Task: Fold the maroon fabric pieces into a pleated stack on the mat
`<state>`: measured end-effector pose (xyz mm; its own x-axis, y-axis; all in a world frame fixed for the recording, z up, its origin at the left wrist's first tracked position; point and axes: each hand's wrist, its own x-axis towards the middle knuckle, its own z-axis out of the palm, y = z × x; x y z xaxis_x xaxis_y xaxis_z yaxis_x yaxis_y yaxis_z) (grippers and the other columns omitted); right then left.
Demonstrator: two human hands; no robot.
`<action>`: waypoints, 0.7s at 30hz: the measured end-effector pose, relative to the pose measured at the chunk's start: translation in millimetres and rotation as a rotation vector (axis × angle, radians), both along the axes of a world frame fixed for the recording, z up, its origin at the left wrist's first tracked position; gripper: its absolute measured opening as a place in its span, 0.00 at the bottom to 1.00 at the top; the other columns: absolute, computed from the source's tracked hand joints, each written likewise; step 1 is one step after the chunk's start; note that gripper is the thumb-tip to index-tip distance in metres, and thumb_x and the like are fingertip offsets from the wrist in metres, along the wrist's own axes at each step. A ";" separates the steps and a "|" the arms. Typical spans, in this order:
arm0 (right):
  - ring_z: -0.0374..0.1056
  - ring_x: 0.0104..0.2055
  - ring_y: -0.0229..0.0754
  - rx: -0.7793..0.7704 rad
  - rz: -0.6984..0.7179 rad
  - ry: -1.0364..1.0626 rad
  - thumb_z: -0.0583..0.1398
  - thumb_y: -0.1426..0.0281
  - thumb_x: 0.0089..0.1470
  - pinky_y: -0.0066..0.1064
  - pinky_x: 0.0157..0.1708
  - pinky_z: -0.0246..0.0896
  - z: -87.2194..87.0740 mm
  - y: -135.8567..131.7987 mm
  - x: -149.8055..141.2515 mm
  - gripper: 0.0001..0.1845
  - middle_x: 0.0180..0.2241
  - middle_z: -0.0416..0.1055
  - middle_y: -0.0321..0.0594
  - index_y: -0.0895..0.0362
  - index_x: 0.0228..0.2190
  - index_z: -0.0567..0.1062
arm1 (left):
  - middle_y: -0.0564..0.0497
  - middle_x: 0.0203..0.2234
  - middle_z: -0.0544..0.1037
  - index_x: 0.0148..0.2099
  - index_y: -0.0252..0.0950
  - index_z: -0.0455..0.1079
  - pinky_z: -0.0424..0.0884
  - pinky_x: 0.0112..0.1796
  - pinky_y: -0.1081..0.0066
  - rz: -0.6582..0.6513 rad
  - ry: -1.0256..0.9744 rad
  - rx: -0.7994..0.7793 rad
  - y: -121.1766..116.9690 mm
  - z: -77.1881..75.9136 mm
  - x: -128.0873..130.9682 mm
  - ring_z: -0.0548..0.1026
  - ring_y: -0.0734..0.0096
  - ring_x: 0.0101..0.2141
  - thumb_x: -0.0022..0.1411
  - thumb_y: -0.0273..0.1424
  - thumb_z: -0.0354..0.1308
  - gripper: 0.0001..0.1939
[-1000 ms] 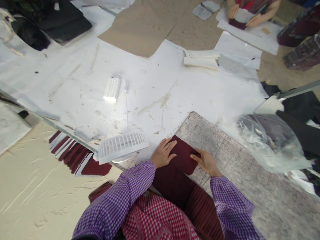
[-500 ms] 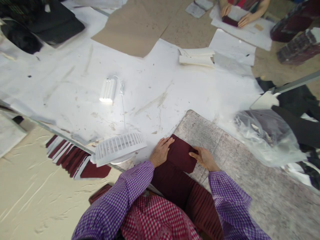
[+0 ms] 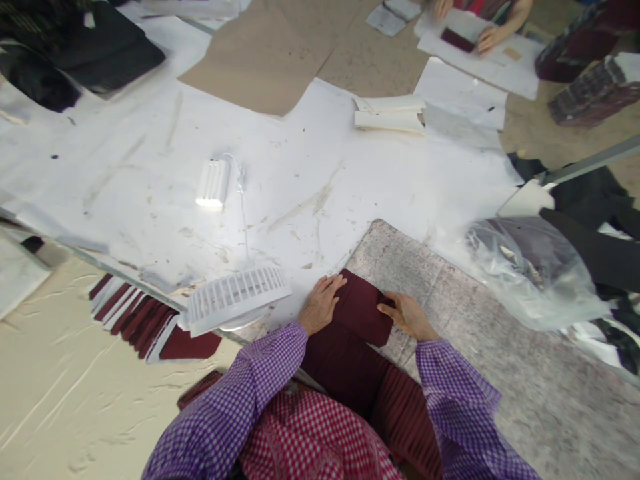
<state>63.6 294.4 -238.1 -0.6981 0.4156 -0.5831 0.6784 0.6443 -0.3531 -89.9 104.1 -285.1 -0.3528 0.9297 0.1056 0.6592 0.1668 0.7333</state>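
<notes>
A flat maroon piece (image 3: 363, 307), fabric or leather by its look, lies on the grey mottled board (image 3: 407, 267) before me. My left hand (image 3: 323, 305) rests flat on its left edge, fingers stretched out. At its right edge, my right hand (image 3: 407, 315) pinches the piece between thumb and fingers. Closer to my body, a long overlapping row of maroon pieces (image 3: 380, 380) runs from under the worked piece toward my lap. The underside of the held piece is hidden.
Left of my hands stands a white slatted plastic fan or grille (image 3: 240, 297). Beyond it lie a white battery-like box (image 3: 213, 183) with a cord and a rolled paper (image 3: 390, 120). Maroon strips (image 3: 155, 320) fan out at left; a clear plastic bag (image 3: 535, 267) sits right. A co-worker's hand (image 3: 493, 39) shows across the table.
My hands and the maroon piece stay nearly in place. The view shifts slightly. Across the table, the co-worker's left-side hand has moved up, away from the small maroon piece.
</notes>
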 end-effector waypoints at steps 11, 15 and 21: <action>0.68 0.29 0.43 0.070 0.023 -0.047 0.56 0.64 0.53 0.29 0.26 0.53 2.8 -2.3 -2.4 0.10 0.26 0.73 0.39 0.56 0.28 0.73 | 0.49 0.58 0.63 0.60 0.44 0.57 0.52 0.58 0.49 -0.076 0.089 -0.015 -1.2 1.0 -2.1 0.53 0.61 0.60 0.64 0.28 0.44 0.22; 0.69 0.29 0.45 0.127 0.007 -0.080 0.57 0.62 0.53 0.29 0.25 0.52 4.9 -6.0 -4.0 0.11 0.25 0.73 0.40 0.55 0.28 0.74 | 0.48 0.59 0.62 0.54 0.45 0.65 0.53 0.57 0.47 -0.095 0.123 -0.010 -1.4 -0.3 -1.9 0.53 0.59 0.61 0.63 0.26 0.46 0.19; 0.70 0.32 0.51 0.289 -0.102 -0.125 0.57 0.56 0.52 0.31 0.24 0.53 1.2 -20.2 -3.0 0.16 0.28 0.73 0.46 0.56 0.36 0.72 | 0.47 0.58 0.63 0.52 0.41 0.67 0.53 0.57 0.46 -0.082 0.135 -0.012 -1.1 -0.6 -0.5 0.52 0.58 0.61 0.63 0.29 0.47 0.16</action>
